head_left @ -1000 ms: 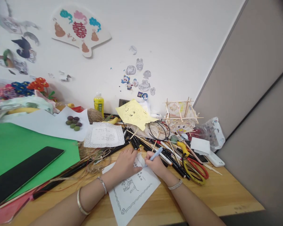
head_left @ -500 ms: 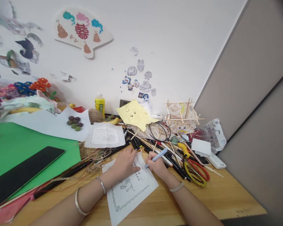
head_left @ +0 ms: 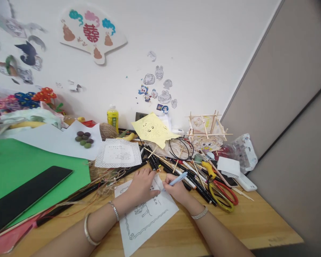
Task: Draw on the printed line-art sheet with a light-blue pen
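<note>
Left hand [head_left: 141, 186] pins sheet [head_left: 147, 224] flat; right hand [head_left: 178, 191] grips pen [head_left: 178, 178] beside crowded markers [head_left: 197, 185].

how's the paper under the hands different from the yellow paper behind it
The white sheet lies flat on the table under the left hand, with the right hand holding a pen at it; the yellow sheet sits raised on the clutter, untouched. The white sheet has a drawn border; the yellow sheet shows none. Both carry black line drawings.

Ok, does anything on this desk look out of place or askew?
Nothing looks spilled or broken. The printed sheet under the left hand lies skewed to the desk edge, pens and sticks are heaped behind it, and loose twine straggles beside it.
</note>
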Tool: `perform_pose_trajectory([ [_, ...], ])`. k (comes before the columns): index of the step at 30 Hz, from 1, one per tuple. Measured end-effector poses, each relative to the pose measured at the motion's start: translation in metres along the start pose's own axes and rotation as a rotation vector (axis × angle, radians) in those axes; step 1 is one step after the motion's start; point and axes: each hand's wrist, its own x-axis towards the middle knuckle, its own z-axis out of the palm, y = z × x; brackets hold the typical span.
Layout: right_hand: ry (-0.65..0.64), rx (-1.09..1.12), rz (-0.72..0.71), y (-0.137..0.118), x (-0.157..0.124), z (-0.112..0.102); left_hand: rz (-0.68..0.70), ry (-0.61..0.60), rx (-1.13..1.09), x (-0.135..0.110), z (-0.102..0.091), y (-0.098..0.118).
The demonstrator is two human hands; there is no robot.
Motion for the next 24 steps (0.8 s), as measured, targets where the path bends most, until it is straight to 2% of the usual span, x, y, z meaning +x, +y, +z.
perform_pose_trajectory([
  [10, -0.037, -0.024, -0.003, 0.0003, 0.0013, 0.0003, -0.012, -0.019, -0.005, 0.0004, -0.001, 0.0008],
  [24, 0.004, 0.003, 0.07, 0.0041, 0.0026, 0.0004, -0.012, -0.014, 0.006, 0.0004, -0.001, 0.001],
])
